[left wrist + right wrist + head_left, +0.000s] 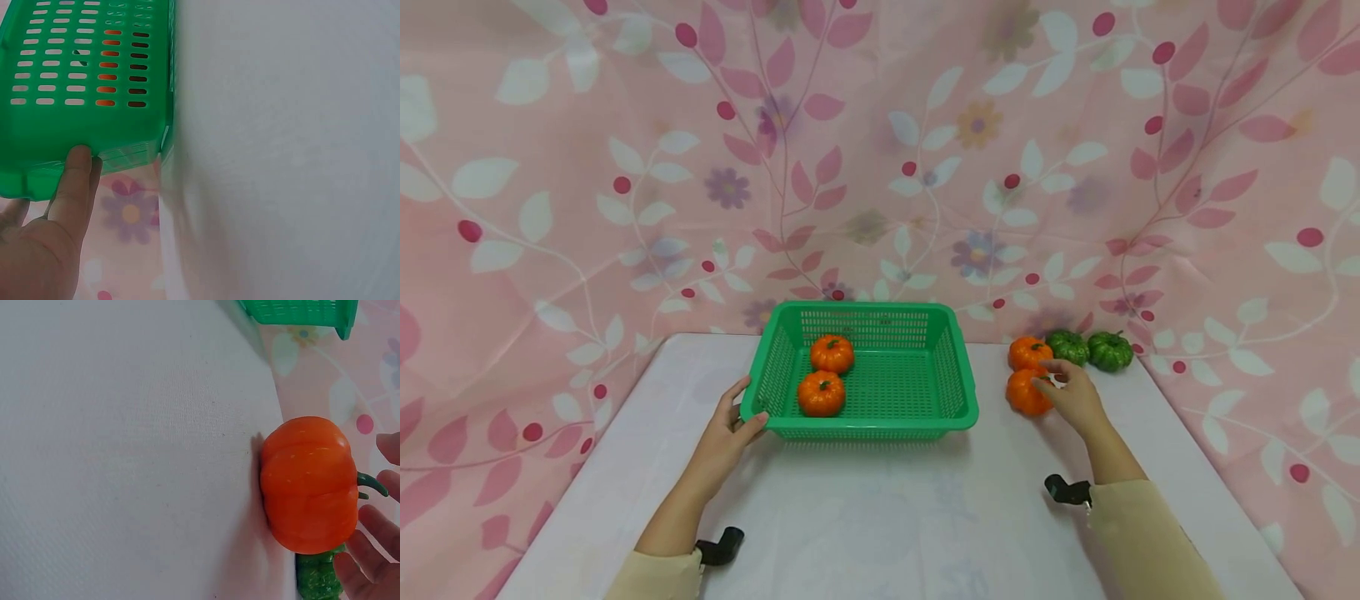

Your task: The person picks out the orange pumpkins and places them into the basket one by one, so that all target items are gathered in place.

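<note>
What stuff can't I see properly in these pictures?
Head view: part of the nearer loose pumpkin, hidden by the right hand.
Left wrist view: most of the pumpkins inside, hidden by the basket.
Right wrist view: most of the basket, cut off by the top edge.

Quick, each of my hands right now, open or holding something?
Left hand: holding the green basket at its near left corner.
Right hand: open, at the nearer orange pumpkin outside the basket, no grip visible.
</note>
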Action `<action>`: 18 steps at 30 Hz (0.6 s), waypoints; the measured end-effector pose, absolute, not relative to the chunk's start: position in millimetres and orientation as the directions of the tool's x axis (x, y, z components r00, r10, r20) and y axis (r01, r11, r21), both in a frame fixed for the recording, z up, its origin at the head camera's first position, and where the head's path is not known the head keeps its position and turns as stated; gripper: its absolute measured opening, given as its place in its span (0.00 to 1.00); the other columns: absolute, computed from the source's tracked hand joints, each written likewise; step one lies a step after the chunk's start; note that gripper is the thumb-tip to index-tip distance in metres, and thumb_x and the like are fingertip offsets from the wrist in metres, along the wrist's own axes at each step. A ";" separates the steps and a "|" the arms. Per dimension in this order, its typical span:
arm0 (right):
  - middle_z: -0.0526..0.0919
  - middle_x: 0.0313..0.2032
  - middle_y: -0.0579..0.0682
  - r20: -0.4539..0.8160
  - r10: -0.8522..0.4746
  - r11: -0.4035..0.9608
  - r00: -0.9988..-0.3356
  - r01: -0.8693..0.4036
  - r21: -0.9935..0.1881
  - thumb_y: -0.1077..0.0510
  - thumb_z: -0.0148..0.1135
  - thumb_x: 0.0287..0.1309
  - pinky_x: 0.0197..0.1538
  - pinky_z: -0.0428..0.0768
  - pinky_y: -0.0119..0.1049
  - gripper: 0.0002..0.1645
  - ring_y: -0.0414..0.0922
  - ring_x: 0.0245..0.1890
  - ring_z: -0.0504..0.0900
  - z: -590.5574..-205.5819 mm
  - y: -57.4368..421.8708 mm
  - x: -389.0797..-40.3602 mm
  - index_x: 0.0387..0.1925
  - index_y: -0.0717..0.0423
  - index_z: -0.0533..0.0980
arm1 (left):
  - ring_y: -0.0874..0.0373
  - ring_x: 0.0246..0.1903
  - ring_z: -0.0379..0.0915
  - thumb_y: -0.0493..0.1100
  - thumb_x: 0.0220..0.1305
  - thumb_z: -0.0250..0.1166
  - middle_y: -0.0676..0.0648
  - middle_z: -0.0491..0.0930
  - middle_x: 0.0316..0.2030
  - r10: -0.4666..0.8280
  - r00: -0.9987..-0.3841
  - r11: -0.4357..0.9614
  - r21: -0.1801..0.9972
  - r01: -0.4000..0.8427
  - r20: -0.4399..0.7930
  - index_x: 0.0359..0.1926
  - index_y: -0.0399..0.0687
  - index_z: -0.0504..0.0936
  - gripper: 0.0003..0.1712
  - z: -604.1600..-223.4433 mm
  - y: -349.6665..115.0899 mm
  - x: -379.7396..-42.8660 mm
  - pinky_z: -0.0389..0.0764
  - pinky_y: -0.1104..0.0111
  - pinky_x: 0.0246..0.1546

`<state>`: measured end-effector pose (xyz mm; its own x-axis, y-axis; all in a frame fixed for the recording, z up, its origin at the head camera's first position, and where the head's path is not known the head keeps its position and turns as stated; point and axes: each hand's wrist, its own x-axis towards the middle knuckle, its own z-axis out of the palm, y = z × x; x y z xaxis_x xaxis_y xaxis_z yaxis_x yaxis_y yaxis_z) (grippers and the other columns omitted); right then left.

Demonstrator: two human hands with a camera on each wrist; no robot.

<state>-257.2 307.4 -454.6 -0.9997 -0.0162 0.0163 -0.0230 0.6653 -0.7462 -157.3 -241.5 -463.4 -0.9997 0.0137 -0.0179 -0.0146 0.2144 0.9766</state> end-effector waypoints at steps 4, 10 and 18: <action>0.66 0.66 0.70 -0.005 -0.023 0.677 -1.000 -0.012 -0.735 0.44 0.62 0.68 0.62 0.71 0.64 0.39 0.68 0.64 0.63 -456.8 307.6 -258.7 0.68 0.66 0.65 | 0.46 0.60 0.71 0.45 0.75 0.59 0.31 0.65 0.65 0.018 -1.000 0.213 0.977 -0.011 -0.015 0.80 0.58 0.42 0.44 -463.6 -241.9 -157.6 0.78 0.65 0.58; 0.65 0.65 0.72 -0.023 -0.041 0.693 -0.999 -0.012 -0.721 0.45 0.64 0.66 0.62 0.70 0.65 0.41 0.69 0.63 0.63 -458.6 306.2 -257.8 0.68 0.68 0.63 | 0.44 0.62 0.70 0.45 0.75 0.59 0.31 0.64 0.66 0.024 -1.000 0.203 0.979 -0.011 -0.016 0.80 0.59 0.42 0.45 -463.7 -241.8 -157.6 0.78 0.67 0.57; 0.65 0.64 0.73 -0.010 -0.050 0.690 -0.999 -0.028 -0.724 0.47 0.66 0.65 0.61 0.71 0.63 0.41 0.69 0.61 0.65 -460.5 304.0 -257.3 0.67 0.69 0.64 | 0.45 0.61 0.70 0.45 0.75 0.60 0.31 0.64 0.66 0.023 -1.000 0.206 0.979 -0.013 -0.018 0.80 0.57 0.42 0.45 -465.7 -243.0 -157.5 0.78 0.68 0.57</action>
<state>-257.3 304.0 -460.5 -0.9987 -0.0500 -0.0096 -0.0276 0.6897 -0.7236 -157.5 -243.0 -465.7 -0.9996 0.0227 -0.0176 -0.0125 0.2058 0.9785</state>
